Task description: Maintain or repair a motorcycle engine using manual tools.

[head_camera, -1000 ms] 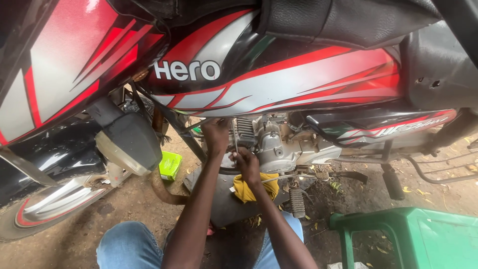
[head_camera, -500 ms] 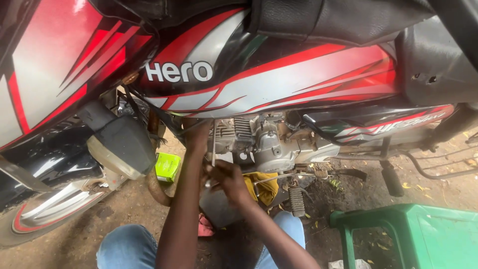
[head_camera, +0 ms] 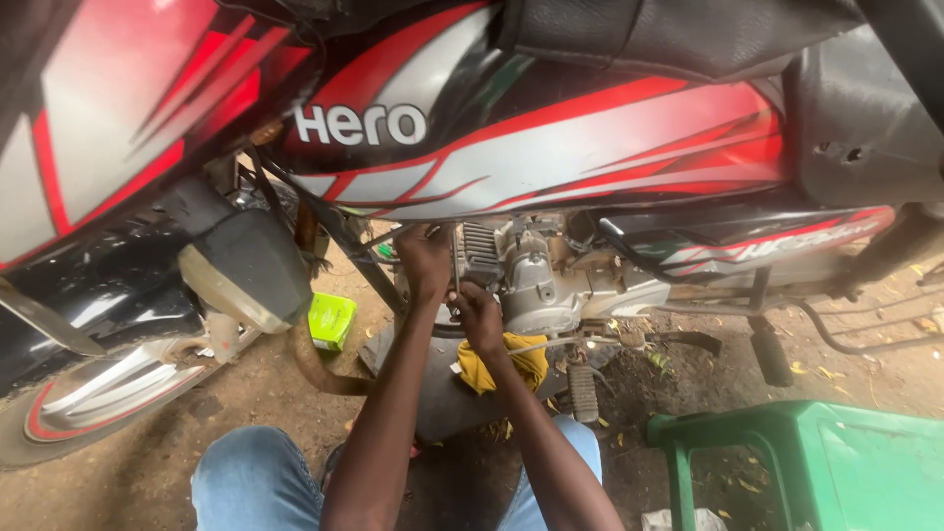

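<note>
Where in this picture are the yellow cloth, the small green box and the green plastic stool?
yellow cloth (head_camera: 526, 362), head view, on its bunched fold below the engine.
small green box (head_camera: 330, 320), head view, on its front face.
green plastic stool (head_camera: 865, 462), head view, on its flat seat.

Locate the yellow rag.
In the head view, the yellow rag hangs below the engine, just under the right hand, centre frame.
</note>
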